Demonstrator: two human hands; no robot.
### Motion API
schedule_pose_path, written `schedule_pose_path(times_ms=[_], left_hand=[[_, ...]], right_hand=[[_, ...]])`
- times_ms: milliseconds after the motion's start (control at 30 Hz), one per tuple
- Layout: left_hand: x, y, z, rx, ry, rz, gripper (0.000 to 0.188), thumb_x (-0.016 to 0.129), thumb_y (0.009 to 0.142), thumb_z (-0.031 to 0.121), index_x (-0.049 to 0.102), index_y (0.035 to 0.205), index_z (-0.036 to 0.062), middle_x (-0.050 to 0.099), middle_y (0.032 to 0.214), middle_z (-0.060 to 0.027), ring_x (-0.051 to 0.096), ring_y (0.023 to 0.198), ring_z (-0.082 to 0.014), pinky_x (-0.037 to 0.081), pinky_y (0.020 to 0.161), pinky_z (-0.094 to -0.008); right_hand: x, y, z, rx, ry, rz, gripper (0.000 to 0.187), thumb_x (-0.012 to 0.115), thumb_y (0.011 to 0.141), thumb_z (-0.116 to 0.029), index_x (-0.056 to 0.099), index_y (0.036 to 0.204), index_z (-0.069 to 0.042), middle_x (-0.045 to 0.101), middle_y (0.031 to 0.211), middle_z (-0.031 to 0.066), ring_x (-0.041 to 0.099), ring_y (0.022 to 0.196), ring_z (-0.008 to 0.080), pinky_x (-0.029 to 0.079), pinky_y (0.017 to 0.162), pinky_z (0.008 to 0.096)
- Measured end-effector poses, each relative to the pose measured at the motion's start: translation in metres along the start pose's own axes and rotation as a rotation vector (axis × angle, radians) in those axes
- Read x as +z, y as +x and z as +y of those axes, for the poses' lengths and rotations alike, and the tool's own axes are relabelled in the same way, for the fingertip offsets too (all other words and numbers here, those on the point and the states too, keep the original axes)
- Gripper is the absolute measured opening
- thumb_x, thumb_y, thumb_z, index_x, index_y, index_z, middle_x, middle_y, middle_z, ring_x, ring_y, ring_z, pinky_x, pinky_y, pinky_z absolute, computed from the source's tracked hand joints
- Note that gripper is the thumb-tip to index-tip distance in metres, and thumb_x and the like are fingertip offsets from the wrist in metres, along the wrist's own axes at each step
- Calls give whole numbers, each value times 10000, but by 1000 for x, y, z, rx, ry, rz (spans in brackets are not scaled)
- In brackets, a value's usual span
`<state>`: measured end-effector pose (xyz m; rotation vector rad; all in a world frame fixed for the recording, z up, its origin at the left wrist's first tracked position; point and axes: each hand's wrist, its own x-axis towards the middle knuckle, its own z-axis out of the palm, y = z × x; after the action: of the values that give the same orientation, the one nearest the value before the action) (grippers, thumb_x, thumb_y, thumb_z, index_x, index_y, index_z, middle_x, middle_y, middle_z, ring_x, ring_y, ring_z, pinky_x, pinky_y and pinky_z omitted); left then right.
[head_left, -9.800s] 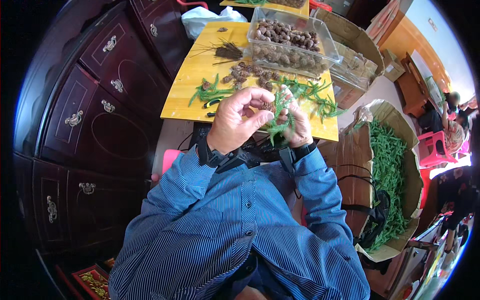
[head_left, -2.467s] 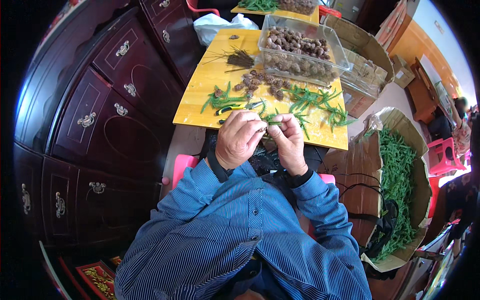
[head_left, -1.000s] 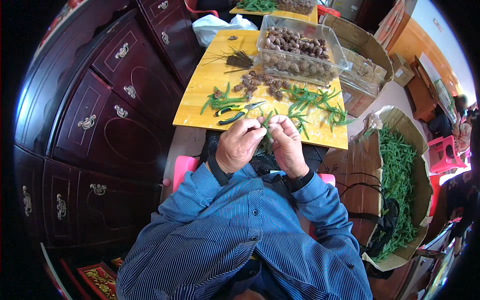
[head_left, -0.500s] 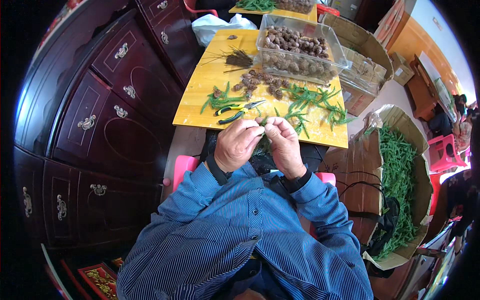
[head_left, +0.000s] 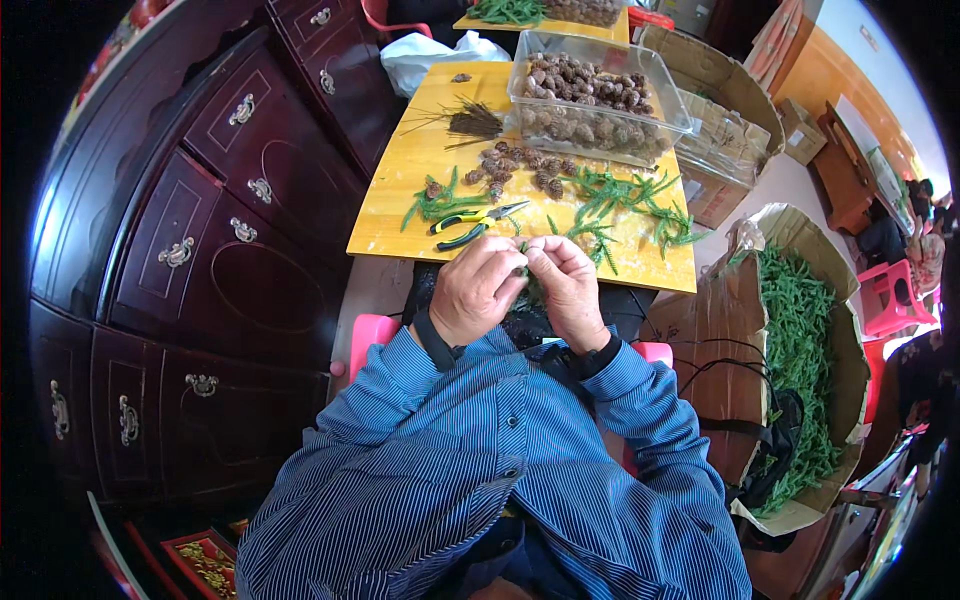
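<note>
At the near edge of the yellow table, my left hand and my right hand meet with fingertips pinched together. Between them is a green artificial pine sprig, mostly hidden by the fingers. Just beyond my left hand lie long-nose pliers with yellow and black handles. Loose green sprigs rest left of the pliers, and more green sprigs lie to the right. Several small pine cones sit behind the pliers, near a bundle of thin dark wires.
A clear plastic bin of pine cones stands on the table's far right. At my right, an open cardboard box holds green sprigs. Dark wooden drawers line the left side. A white plastic bag lies behind the table.
My hands stay pinched together in nearly the same place, with only slight finger movement around the sprig. The view has shifted a little.
</note>
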<state>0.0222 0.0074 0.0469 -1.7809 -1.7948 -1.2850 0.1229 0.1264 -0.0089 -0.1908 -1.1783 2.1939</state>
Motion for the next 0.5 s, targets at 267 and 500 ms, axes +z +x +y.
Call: schedule_pose_path(times_ms=[267, 500], left_hand=[[0, 4, -3, -66, 8, 67, 188, 742, 742, 16, 646, 895, 70, 636, 922, -75, 651, 813, -284, 534, 670, -364], [-3, 8, -7, 29, 96, 41, 177, 744, 726, -10, 654, 857, 68, 623, 849, -56, 638, 755, -261, 516, 625, -362]], right_hand=[[1, 2, 0, -154, -240, -16, 91, 639, 952, -29, 645, 1037, 4, 669, 1001, 12, 608, 928, 72, 501, 848, 239], [-3, 2, -2, -40, -184, -30, 75, 645, 947, -30, 651, 1021, -16, 644, 967, -14, 586, 892, 57, 487, 817, 225]])
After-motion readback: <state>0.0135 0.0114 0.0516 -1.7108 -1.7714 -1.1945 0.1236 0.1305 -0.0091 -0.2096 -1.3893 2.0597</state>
